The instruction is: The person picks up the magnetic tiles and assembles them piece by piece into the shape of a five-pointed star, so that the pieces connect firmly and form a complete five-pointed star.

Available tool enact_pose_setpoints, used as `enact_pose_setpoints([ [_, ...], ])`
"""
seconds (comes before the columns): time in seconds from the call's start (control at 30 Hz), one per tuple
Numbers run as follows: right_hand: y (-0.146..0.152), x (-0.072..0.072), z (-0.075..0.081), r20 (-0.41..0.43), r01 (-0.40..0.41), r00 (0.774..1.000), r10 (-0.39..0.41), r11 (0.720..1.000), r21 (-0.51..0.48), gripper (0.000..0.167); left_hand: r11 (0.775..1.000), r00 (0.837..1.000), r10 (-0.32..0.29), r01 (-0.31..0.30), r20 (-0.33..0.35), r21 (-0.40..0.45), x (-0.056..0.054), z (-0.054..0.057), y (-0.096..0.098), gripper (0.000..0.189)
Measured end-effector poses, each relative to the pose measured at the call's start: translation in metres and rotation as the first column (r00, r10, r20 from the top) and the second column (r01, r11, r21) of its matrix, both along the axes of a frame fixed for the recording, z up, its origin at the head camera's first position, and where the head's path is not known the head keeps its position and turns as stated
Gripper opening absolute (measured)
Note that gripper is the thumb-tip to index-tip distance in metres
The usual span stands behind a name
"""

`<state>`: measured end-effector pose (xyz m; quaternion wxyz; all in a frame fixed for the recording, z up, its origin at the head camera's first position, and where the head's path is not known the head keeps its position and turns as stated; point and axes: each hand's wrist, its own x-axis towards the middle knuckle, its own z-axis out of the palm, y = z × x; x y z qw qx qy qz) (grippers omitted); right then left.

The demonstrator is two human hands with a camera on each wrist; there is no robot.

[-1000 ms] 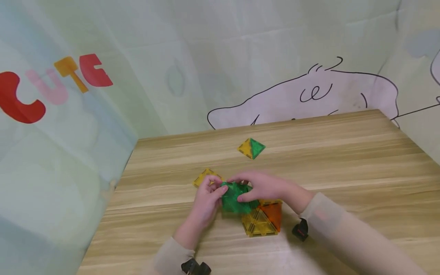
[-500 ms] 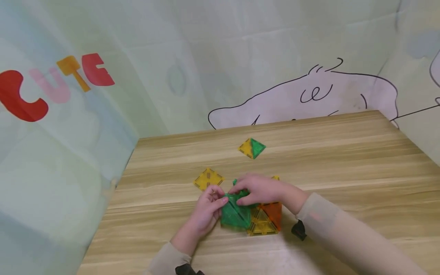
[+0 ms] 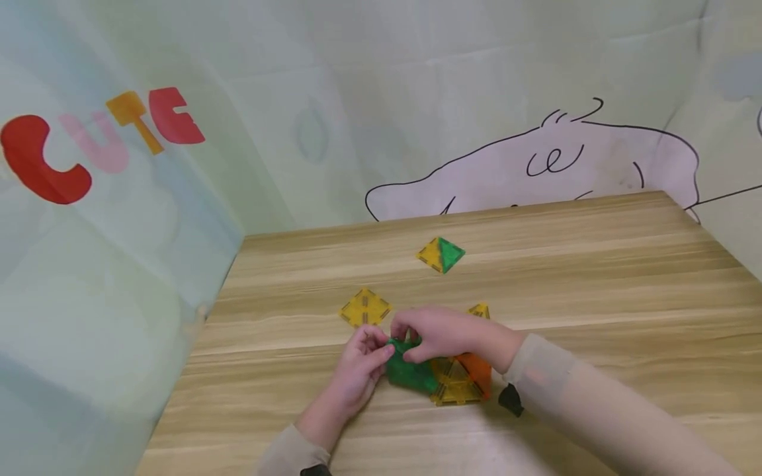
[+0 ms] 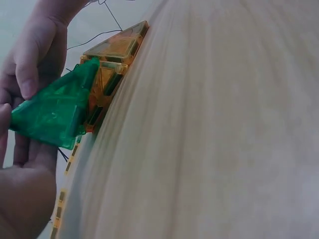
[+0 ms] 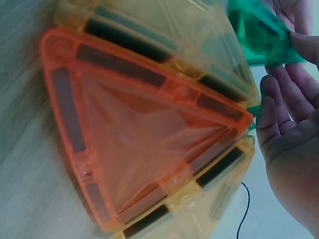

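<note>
Green translucent magnetic tiles (image 3: pixel 411 370), joined at an angle, stand at the left of a built group on the table. My left hand (image 3: pixel 357 370) pinches their left corner between thumb and fingers. From above, my right hand (image 3: pixel 443 334) holds their upper edge with curled fingers and thumb, hiding part of them. In the left wrist view the green tile (image 4: pixel 60 109) leans as a triangle against yellow-orange tiles (image 4: pixel 107 79). The right wrist view shows an orange triangular magnetic tile (image 5: pixel 144 134) close up, edged by yellow tiles (image 5: pixel 164 25).
A yellow diamond of magnetic tiles (image 3: pixel 365 307) lies flat just beyond my left hand. Farther back lies a yellow and green pair of triangles (image 3: pixel 440 255). A yellow tile tip (image 3: pixel 479 310) shows behind my right wrist. A printed curtain (image 3: pixel 309 99) hangs behind the wooden table (image 3: pixel 595 264).
The green tiles have come down towards me and tilted beside the yellow and orange tiles. Both hands have followed slightly; the left has uncovered the yellow diamond.
</note>
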<state>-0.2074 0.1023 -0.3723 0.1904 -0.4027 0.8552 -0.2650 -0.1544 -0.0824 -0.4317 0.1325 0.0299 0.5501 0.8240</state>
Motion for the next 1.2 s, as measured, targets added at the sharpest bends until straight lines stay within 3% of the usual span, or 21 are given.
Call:
enact_pose_setpoints([
  [0.17,0.003,-0.001,-0.001,-0.01,-0.034,0.999,0.034,0.999,0.001,0.022,0.993,1.0,0.003,-0.005,-0.015,-0.115,0.001,0.002,-0.002,0.019],
  [0.3,0.013,-0.004,0.0,0.0,-0.026,1.0,0.026,0.999,-0.04,0.023,0.995,1.0,-0.016,0.017,0.012,-0.1,0.002,0.003,-0.001,0.019],
  [0.43,0.033,-0.012,0.002,-0.107,-0.011,0.994,0.005,0.998,-0.063,0.025,0.997,0.999,-0.005,0.008,0.034,-0.079,0.003,0.002,0.002,0.021],
  [0.57,0.05,-0.019,-0.001,-0.194,0.014,0.981,-0.014,1.0,-0.004,0.025,0.999,0.998,-0.012,0.014,0.057,-0.045,0.005,0.0,0.001,0.019],
  [0.8,0.063,-0.022,-0.009,-0.005,0.086,0.996,-0.086,0.996,0.01,0.027,0.998,0.996,-0.058,0.057,0.062,0.013,0.005,-0.006,0.0,0.017],
  [1.0,0.066,-0.023,-0.009,0.002,0.134,0.991,-0.134,0.991,0.004,0.027,0.999,0.996,-0.037,0.04,0.084,-0.028,0.001,-0.008,-0.001,0.016],
  [1.2,0.068,-0.023,-0.011,-0.014,0.182,0.983,-0.182,0.983,0.003,0.026,0.993,0.996,-0.055,0.062,0.065,-0.102,-0.003,-0.009,-0.002,0.015],
])
